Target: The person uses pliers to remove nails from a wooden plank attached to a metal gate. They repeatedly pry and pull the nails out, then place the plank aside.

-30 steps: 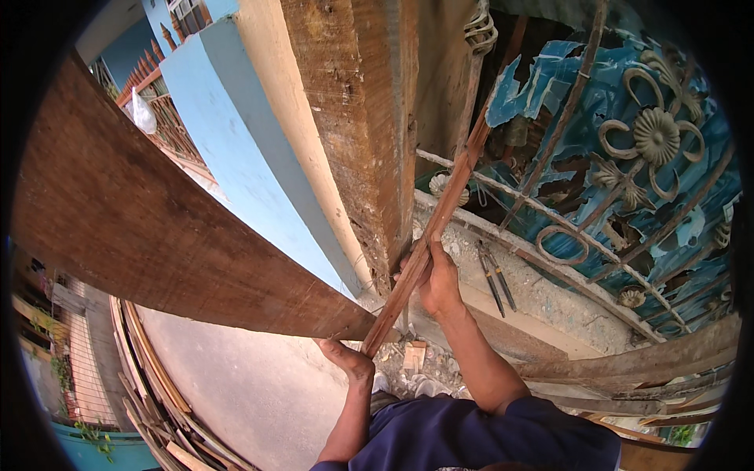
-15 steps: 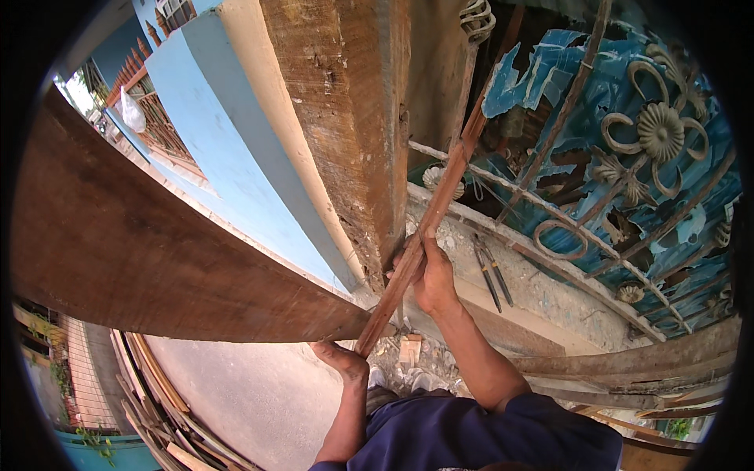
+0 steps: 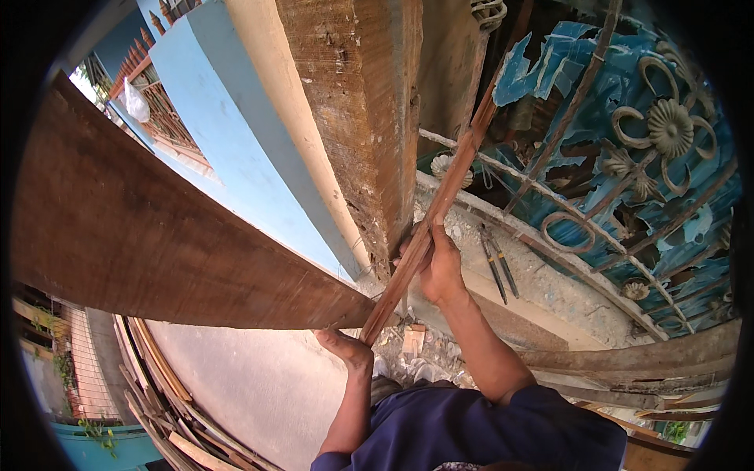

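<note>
I've got my right hand (image 3: 440, 271) clenched round the middle of a long slat (image 3: 440, 200), which leans up against the post (image 3: 365, 118). My left hand (image 3: 345, 345) closes on the slat's lower end, just beside the big plank (image 3: 157, 235). Pliers (image 3: 496, 263) lie on the ledge (image 3: 550, 294) near my right hand.

Bright daylight falls on a pale blue wall (image 3: 236, 157) beside a rough wooden post (image 3: 361, 118). A rusty iron gate (image 3: 628, 173) with scrollwork stands against torn blue sheeting. Below lies a concrete floor (image 3: 259, 385), with what may be stacked boards (image 3: 157, 392).
</note>
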A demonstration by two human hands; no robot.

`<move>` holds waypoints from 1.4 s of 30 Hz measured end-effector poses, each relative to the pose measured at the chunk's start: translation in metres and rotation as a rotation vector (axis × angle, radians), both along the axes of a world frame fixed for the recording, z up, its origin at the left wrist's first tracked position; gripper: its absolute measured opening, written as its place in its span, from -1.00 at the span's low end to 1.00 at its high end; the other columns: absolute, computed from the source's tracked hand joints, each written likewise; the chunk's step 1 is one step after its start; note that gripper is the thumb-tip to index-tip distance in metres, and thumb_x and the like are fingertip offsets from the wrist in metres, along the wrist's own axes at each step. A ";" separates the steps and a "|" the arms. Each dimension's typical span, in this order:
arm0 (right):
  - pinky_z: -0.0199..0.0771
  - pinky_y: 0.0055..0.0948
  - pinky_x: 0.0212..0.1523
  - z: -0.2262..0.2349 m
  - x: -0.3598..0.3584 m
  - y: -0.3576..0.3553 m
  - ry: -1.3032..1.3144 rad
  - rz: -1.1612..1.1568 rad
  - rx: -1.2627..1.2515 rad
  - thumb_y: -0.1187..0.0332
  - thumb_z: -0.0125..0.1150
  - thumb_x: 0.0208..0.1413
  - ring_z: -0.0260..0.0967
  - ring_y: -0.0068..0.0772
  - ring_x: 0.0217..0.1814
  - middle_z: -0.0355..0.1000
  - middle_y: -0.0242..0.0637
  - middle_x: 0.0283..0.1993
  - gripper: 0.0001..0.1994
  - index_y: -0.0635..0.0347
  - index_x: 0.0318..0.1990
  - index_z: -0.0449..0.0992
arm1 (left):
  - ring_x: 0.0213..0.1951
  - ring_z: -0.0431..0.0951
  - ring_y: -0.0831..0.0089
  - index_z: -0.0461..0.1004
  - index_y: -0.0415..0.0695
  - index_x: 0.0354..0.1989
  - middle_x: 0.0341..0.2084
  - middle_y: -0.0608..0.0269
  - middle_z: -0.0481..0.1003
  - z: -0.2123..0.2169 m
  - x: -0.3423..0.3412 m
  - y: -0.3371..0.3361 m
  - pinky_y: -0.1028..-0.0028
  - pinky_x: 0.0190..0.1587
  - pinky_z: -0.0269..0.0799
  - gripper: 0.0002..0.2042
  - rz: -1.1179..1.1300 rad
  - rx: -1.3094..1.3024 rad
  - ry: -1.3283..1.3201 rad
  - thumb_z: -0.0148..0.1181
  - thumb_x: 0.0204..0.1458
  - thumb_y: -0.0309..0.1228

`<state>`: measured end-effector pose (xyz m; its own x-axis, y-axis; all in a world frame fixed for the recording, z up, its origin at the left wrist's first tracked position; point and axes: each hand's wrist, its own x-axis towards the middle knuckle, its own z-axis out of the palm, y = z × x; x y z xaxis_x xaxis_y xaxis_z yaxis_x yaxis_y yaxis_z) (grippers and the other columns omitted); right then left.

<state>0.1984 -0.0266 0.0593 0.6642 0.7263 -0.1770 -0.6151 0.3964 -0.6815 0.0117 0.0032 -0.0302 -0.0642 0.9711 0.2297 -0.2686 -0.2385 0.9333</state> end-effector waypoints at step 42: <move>0.12 -0.27 0.32 0.010 -0.003 -0.001 -0.207 -0.088 -0.225 -0.13 -0.09 0.35 0.18 -0.40 0.27 0.31 -0.31 0.23 -0.36 0.21 0.33 0.26 | 0.18 0.25 0.19 0.21 -0.39 0.17 0.08 -0.06 0.29 0.024 0.004 0.005 0.26 0.27 0.06 -0.20 0.026 0.085 0.094 -0.45 0.28 0.26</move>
